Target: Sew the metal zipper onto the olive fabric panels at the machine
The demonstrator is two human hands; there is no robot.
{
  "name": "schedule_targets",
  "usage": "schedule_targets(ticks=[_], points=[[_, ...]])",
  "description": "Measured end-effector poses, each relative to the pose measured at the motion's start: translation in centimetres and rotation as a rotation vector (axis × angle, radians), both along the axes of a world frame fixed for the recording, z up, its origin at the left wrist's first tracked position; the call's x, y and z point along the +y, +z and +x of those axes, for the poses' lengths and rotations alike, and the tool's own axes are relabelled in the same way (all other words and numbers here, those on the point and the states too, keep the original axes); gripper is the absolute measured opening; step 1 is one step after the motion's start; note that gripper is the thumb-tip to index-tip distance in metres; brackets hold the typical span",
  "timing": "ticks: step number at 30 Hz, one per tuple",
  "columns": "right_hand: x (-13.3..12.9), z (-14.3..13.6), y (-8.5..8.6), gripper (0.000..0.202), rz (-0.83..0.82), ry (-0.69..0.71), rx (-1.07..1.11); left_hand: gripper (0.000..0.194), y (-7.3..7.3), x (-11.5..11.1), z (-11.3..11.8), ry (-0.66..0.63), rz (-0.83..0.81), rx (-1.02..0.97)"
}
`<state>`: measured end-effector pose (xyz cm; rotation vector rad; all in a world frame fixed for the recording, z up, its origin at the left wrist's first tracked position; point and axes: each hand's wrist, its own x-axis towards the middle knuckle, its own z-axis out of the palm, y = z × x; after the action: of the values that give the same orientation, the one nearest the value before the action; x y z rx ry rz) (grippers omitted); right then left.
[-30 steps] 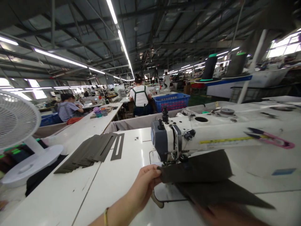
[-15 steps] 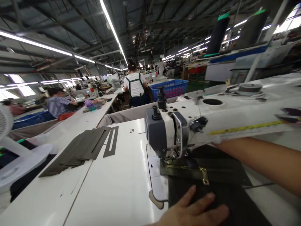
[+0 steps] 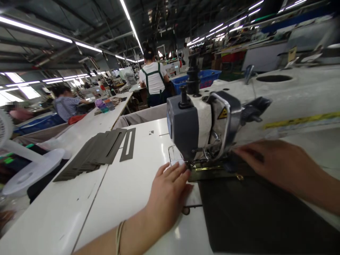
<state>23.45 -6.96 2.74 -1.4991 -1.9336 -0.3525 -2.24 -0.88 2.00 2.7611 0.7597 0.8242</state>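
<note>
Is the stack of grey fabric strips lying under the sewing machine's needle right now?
No, the grey strips lie apart on the table, left of the sewing machine.

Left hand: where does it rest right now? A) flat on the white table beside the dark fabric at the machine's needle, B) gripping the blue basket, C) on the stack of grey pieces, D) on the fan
A: the left hand lies flat on the table, fingers at the edge of the dark fabric under the sewing machine.
</note>
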Motion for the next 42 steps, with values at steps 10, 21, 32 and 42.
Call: schedule_targets(ticks=[10, 21, 32, 42], points=[[1.6, -6.7, -2.8, 0.024, -0.006, 0.216, -0.159, 0.019, -1.5, 0.4, 1.0, -0.032, 0.116, 0.057], [1.4, -6.3, -2.4, 0.024, -0.027, 0.196, -0.174, 0.019, -1.4, 0.7, 1.2, -0.068, 0.175, 0.108], [2.5, -6.2, -2.8, 0.023, -0.063, 0.251, -0.139, 0.014, -1.3, 1.6, 1.7, -0.041, 0.179, 0.135], [2.7, -6.2, -2.3, 0.030, 0.037, 0.255, -0.141, 0.013, -1.6, 2.0, 1.8, -0.031, 0.170, 0.113]])
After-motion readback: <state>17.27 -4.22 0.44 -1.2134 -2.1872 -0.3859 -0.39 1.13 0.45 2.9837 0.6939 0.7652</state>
